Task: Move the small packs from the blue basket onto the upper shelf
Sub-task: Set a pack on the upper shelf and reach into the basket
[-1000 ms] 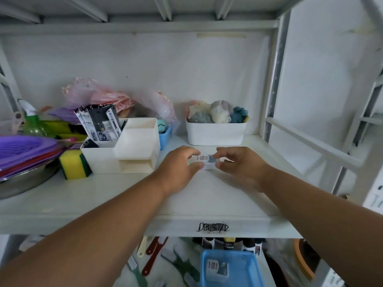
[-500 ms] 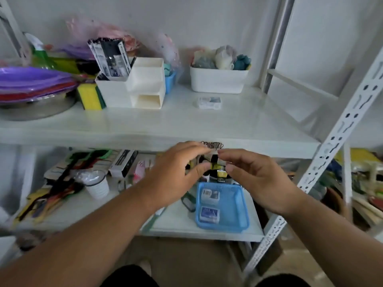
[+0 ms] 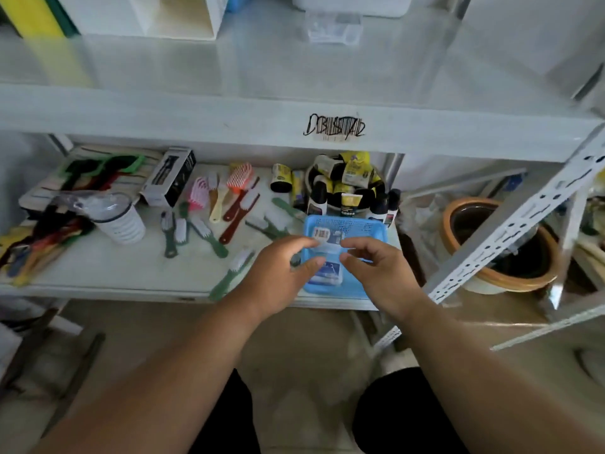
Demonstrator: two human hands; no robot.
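A blue basket stands on the lower shelf, near its right front corner. Two small packs lie in it: a white one at the back and a blue one at the front. One small pack lies on the upper shelf, in front of a white tub. My left hand and my right hand hover over the basket, fingers spread and curled, holding nothing. The two hands frame the packs from either side.
Brushes and combs lie scattered on the lower shelf left of the basket. A bowl of small bottles stands right behind the basket. A slanted white rack post and a brown pot are on the right.
Both hands let go of the pack on the upper shelf and came down to the blue basket on the lower shelf. The view tilted downward with them.
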